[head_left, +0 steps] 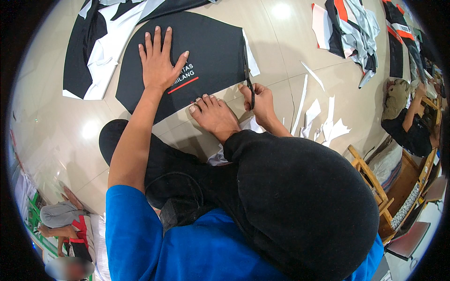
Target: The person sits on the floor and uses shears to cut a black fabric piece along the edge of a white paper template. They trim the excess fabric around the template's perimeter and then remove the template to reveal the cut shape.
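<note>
A black fabric panel (211, 47) with pale lettering and a red stripe lies flat on the tiled floor before me. My left hand (159, 63) presses down on its left part, fingers spread. At the panel's right edge my right hand (260, 100) is wrapped round the handles of dark scissors (251, 89). Their blades run along that edge, and a white strip of fabric (252, 56) sticks out beyond them. My bare foot (215, 116) rests by the panel's near edge, toes touching or almost touching it.
White offcuts (328, 124) are scattered right of my hand. Black and white fabric pieces (101, 56) lie at the far left, more fabric (354, 33) at the far right. A wooden frame (375, 187) stands at right. Other people sit at right (410, 126) and lower left (70, 225).
</note>
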`<state>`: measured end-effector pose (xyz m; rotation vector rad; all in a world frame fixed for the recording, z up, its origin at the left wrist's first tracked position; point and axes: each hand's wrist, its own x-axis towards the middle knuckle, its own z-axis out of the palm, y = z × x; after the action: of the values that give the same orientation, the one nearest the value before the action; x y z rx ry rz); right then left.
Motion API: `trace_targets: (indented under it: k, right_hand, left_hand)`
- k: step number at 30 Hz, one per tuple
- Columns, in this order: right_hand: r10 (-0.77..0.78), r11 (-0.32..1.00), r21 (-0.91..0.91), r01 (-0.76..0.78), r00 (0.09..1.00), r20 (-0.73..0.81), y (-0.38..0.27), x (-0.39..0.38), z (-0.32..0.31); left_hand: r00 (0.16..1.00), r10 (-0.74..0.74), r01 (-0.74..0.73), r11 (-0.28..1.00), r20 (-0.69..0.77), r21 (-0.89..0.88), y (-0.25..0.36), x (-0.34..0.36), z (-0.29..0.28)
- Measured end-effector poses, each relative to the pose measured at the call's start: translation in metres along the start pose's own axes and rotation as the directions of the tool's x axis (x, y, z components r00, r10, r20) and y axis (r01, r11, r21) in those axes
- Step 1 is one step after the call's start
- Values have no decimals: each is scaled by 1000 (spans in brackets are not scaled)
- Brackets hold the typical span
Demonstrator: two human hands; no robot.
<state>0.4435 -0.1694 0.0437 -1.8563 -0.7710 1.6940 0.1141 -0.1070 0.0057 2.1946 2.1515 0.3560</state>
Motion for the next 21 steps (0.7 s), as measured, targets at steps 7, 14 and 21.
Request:
trace_targets:
  k: [7, 14, 21]
  right_hand:
    - [16, 1000, -22, -16, 1000, 5, -8, -6, 0]
    - [44, 997, -61, -44, 999, -8, -27, -3, 6]
    - [-42, 999, -4, 43, 999, 9, -10, 9, 7]
  left_hand:
    - [1000, -4, 4, 1000, 7, 15, -1, 0, 0]
    - [1000, -6, 6, 1000, 7, -4, -1, 0, -1]
    - [1000, -6, 6, 1000, 10, 0, -2, 0, 1]
